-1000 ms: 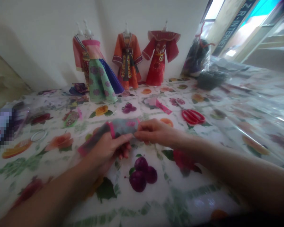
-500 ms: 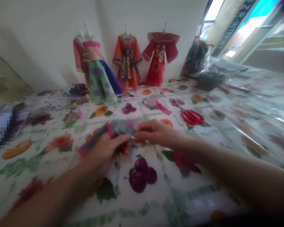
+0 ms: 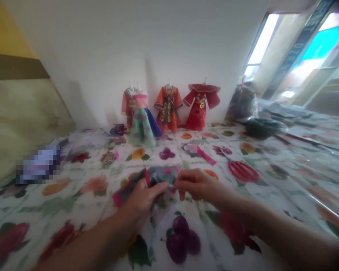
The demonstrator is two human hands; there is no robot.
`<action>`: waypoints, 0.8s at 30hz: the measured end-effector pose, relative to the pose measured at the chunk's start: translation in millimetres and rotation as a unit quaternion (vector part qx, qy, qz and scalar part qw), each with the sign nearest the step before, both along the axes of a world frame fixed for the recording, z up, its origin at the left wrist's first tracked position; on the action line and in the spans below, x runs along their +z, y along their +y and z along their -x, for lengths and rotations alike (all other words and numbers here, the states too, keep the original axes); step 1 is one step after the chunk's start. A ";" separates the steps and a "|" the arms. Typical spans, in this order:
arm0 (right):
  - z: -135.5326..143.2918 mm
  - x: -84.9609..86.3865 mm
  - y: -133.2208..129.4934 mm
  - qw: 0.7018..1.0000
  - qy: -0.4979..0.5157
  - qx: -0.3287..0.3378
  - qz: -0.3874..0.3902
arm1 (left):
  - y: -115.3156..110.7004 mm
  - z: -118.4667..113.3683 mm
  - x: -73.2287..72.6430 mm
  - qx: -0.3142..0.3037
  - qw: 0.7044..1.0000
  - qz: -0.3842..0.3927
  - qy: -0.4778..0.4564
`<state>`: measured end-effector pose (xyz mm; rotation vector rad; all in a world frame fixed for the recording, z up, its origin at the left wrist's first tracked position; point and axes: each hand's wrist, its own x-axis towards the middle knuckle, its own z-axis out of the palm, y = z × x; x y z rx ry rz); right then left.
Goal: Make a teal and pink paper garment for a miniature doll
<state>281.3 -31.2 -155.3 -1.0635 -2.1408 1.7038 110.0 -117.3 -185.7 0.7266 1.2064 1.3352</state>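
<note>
A small grey-green piece of cloth (image 3: 161, 172) with pink trim and a pink flower print is held just above the table. My left hand (image 3: 147, 195) is closed on it, the thumb lying along its near edge. At its right end the fingertips of my right hand (image 3: 193, 182) are pinched together, touching the edge. Between the two hands shows a small pale spot, too blurred to name. Red-handled scissors (image 3: 243, 170) lie on the table to the right of my right hand.
Doll-sized dresses stand at the wall: a green flowered one (image 3: 141, 126), an orange one (image 3: 168, 109) and a red one (image 3: 201, 107). A pink strip (image 3: 205, 155) lies before them. Dark plastic bags (image 3: 264, 127) sit at the back right. A fruit-patterned tablecloth (image 3: 96, 218) covers the table.
The camera has tilted up and turned left, so everything sits lower and further right. Both hands keep their hold on the cloth, with little visible movement between them.
</note>
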 end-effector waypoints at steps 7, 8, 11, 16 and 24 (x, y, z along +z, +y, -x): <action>3.3 8.2 -7.8 0.999 0.005 -0.012 0.029 | -0.6 -4.6 3.6 0.005 1.000 -0.021 -0.011; 3.3 7.5 -7.5 0.999 0.011 -0.011 0.039 | -0.9 -5.2 4.9 0.002 1.000 -0.024 -0.009; 1.8 4.2 -5.0 0.997 0.039 -0.009 0.060 | -2.8 -6.0 7.4 -0.005 0.999 -0.034 0.011; -2.0 6.0 -2.7 0.998 0.046 0.000 0.052 | -3.5 -3.2 3.4 0.019 0.998 -0.025 0.050; -5.1 8.7 -3.3 0.999 0.041 -0.007 0.026 | -2.2 -0.4 3.9 0.039 0.998 -0.035 0.042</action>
